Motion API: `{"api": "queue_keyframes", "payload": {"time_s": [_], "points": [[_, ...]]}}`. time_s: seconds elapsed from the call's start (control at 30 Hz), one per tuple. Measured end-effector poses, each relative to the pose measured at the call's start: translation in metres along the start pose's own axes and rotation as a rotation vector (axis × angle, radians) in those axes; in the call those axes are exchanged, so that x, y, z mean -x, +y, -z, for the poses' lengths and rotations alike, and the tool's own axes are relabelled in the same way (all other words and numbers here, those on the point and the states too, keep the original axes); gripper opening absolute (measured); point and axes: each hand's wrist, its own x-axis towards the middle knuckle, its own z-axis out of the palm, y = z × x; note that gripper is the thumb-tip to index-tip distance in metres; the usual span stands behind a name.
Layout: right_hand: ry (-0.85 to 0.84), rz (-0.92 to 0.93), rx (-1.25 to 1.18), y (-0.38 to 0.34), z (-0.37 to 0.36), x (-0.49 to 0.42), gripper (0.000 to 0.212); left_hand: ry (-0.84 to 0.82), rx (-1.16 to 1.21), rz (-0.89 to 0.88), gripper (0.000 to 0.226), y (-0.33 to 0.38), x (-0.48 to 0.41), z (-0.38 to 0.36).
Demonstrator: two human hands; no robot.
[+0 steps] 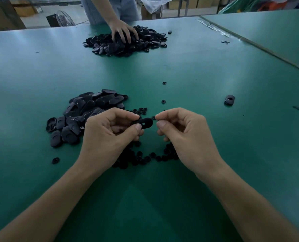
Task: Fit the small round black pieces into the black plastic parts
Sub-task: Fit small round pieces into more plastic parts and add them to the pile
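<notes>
The small round black piece is pinched between the thumb and forefinger of my right hand, with only a sliver showing past the fingertips. It sits just beside the end of the oblong black plastic part, which my left hand grips by the other end, thumb below and forefinger on top. I hold the part flat with its slot facing up so I can see where the piece must go. I judge the fitting not yet done; whether the two touch I cannot tell.

Both hands hover above the green table. Beneath and between them lies a scatter of round black pieces, close for the right hand to pick from. Just left of my left hand is a heap of oblong black parts, handy for that hand. Well to the right of my right hand lies a single oblong part. Far beyond both hands, another person's hand rests on a second heap of black parts.
</notes>
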Motion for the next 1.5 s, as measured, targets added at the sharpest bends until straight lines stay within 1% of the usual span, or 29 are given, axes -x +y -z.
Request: {"api": "queue_keyframes", "payload": {"time_s": [0.13, 0.27, 0.37, 0.5, 0.77, 0.9, 1.23, 1.4, 1.5], "points": [[0.023, 0.021, 0.031, 0.0, -0.001, 0.001, 0.018, 0.007, -0.007, 0.0, 0.019, -0.001, 0.0, 0.0], [0.059, 0.087, 0.139, -0.001, -0.002, 0.002, 0.017, -0.005, -0.037, -0.005, 0.02, -0.001, 0.0, 0.001], [0.072, 0.085, 0.108, -0.002, -0.003, 0.001, 0.016, -0.021, -0.034, -0.011, 0.02, -0.001, 0.001, 0.002], [0.047, 0.06, 0.024, -0.002, -0.006, 0.001, 0.014, -0.036, -0.036, -0.01, 0.021, 0.0, 0.001, 0.002], [0.041, 0.06, 0.051, -0.001, -0.013, 0.006, 0.014, -0.058, -0.054, -0.029, 0.025, 0.001, 0.002, -0.001], [0.038, 0.018, 0.019, 0.0, -0.017, 0.006, 0.014, -0.063, -0.075, -0.055, 0.026, 0.002, 0.001, -0.002], [0.054, 0.022, 0.096, -0.004, -0.016, 0.009, 0.015, -0.074, -0.049, -0.051, 0.027, 0.003, 0.002, -0.001], [0.047, 0.066, 0.124, -0.008, -0.018, 0.012, 0.015, -0.077, -0.103, -0.074, 0.029, 0.002, 0.001, 0.001], [0.047, 0.128, 0.18, -0.009, -0.019, 0.013, 0.019, -0.07, -0.082, -0.067, 0.021, 0.002, -0.001, 0.002]]}}
